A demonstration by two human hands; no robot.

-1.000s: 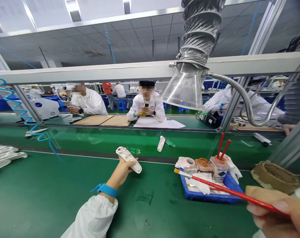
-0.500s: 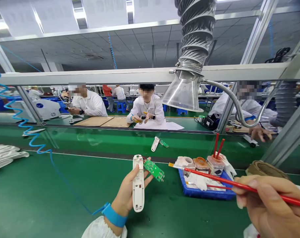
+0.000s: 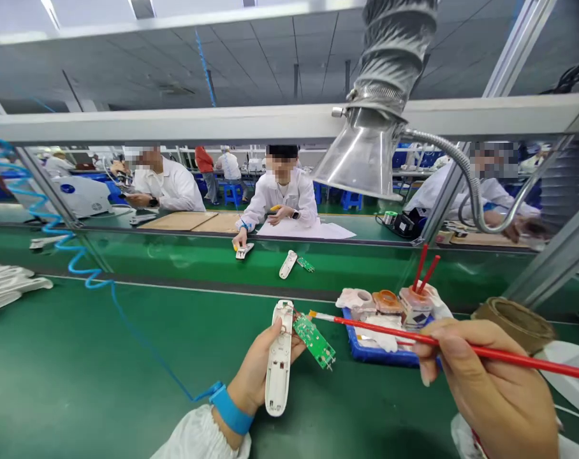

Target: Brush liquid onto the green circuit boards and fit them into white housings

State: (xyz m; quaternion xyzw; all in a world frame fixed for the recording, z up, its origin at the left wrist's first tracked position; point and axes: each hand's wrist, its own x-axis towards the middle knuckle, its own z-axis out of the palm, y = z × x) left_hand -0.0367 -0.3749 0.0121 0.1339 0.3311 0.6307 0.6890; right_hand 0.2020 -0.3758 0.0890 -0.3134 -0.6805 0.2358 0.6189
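Observation:
My left hand [image 3: 255, 370], with a blue wrist strap [image 3: 231, 411], grips a long white plastic housing [image 3: 278, 363], its hollow inner side facing up. A green circuit board [image 3: 315, 341] hangs off the housing's upper right side, slanting down to the right, over my left fingers. My right hand [image 3: 490, 376] is closed around a long red brush [image 3: 404, 333]. The brush's tip is at the upper edge of the board; whether it touches cannot be told.
A blue tray [image 3: 380, 354] with jars, white wipes and brushes stands behind my hands. Right of it lies a tape roll [image 3: 514, 324]. White parts [image 3: 12, 287] lie far left. Across the belt [image 3: 175, 258], co-workers sit; a clear extraction hood [image 3: 361, 156] hangs above.
My right hand has brought the brush left, its tip now at the board. The housing and board appear slightly further right. A co-worker's hand has reached to a white part on the belt.

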